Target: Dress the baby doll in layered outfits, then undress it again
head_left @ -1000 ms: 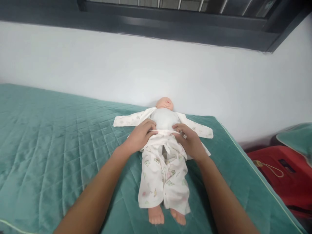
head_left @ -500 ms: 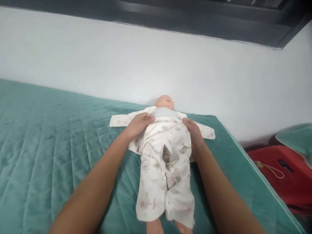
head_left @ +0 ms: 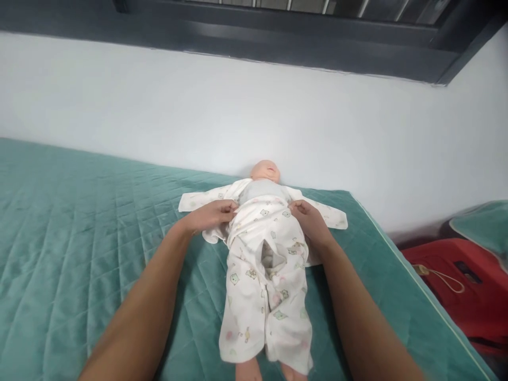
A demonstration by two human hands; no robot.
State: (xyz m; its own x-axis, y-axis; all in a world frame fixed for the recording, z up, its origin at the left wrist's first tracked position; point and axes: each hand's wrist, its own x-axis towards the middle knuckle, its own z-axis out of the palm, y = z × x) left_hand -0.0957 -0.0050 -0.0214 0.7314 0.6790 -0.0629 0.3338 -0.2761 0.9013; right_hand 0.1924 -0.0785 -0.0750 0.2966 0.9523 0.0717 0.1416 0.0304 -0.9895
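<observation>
A baby doll [head_left: 265, 170] lies on its back, head toward the wall and bare feet toward me. White printed split-crotch pants [head_left: 273, 233] cover its legs and reach up over the belly. Under its back a white printed baby shirt [head_left: 198, 200] is spread, both sleeves stretched outward. My left hand [head_left: 216, 214] pinches the waistband at the doll's left-hand side in view. On the opposite side my right hand [head_left: 308, 218] is closed on the waistband too. The grey-white chest shows above the pants.
A green quilted bed cover [head_left: 99, 227] lies beneath everything, its edge running down the right. A white wall [head_left: 238, 106] rises behind the doll's head, with a dark window frame [head_left: 238, 34] above. Beyond the bed's right edge is a red case [head_left: 456, 286] with a cord loop.
My left hand has shifted outward and slightly down along the waistband. The right hand has moved slightly inward, with its fingers curled closer. The camera view has tilted up a little.
</observation>
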